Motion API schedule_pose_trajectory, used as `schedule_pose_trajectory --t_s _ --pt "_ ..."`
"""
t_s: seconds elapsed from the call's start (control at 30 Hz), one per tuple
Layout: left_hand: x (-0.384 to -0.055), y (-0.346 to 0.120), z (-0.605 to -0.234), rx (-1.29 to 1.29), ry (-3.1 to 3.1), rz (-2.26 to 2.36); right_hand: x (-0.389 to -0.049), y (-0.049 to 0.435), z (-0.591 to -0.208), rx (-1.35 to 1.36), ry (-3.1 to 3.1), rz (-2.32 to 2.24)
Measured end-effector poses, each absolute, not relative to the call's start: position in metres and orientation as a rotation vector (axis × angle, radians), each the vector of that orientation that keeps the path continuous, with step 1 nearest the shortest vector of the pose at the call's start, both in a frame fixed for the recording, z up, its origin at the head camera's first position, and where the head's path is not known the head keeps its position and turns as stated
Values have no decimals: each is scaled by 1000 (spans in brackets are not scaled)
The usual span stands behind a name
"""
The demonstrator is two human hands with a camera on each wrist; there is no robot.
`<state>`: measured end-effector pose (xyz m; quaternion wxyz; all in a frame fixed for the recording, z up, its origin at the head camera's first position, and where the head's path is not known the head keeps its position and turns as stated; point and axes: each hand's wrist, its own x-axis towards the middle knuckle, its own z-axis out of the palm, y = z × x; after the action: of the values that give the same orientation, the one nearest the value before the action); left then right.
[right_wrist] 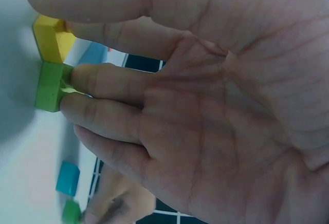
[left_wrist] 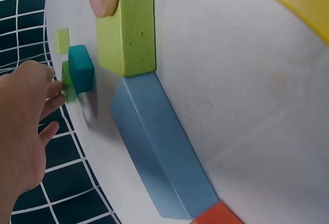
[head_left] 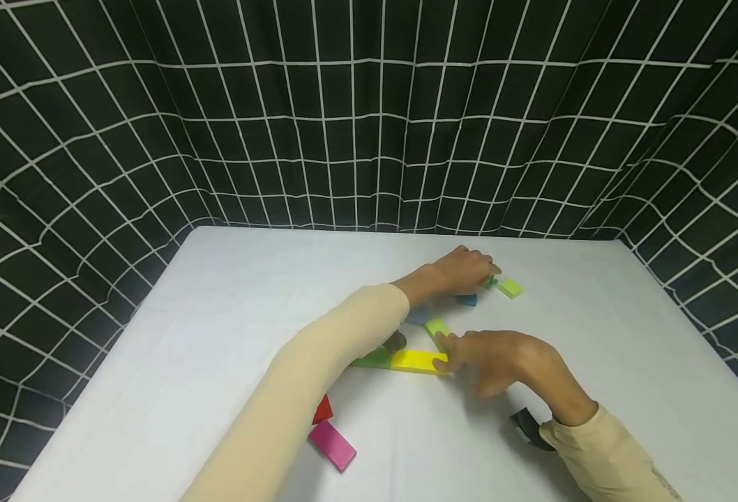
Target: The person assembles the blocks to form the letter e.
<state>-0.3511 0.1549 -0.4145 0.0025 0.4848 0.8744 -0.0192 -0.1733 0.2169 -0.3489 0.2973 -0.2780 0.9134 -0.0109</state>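
My left hand [head_left: 463, 270] reaches to the far side, fingertips at a small green block [left_wrist: 67, 82]; its thumb stands apart from the block in the left wrist view. Beside it is a teal block [head_left: 467, 300]. My right hand [head_left: 501, 359] has its fingers fairly straight. In the right wrist view, its index fingertip touches a yellow block [right_wrist: 52, 39], and the middle and ring fingertips touch a light green block [right_wrist: 50, 87]. The light green block meets a blue block [left_wrist: 159, 147] end to end, followed by an orange-red block [left_wrist: 218, 215].
Another light green block [head_left: 510, 288] lies beyond my left fingertips. A green block [head_left: 372, 359] adjoins the yellow one. A red block [head_left: 322, 410] and a magenta block [head_left: 333, 445] lie near my left forearm. A black, white-gridded curtain [head_left: 369, 125] surrounds the white table [head_left: 250, 279].
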Motion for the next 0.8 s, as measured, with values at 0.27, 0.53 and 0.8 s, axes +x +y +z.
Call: schedule_pose_trajectory --t_s 0.27,0.53,0.8 --pt "-355 137 -411 1522 2712 -183 -173 213 -351 -715 2427 -35" --pt "-356 126 -415 1572 2783 -324 -174 211 -353 -685 2425 -42" --pt "-356 117 -399 1574 2727 -162 -175 214 -352 -717 2431 -22"
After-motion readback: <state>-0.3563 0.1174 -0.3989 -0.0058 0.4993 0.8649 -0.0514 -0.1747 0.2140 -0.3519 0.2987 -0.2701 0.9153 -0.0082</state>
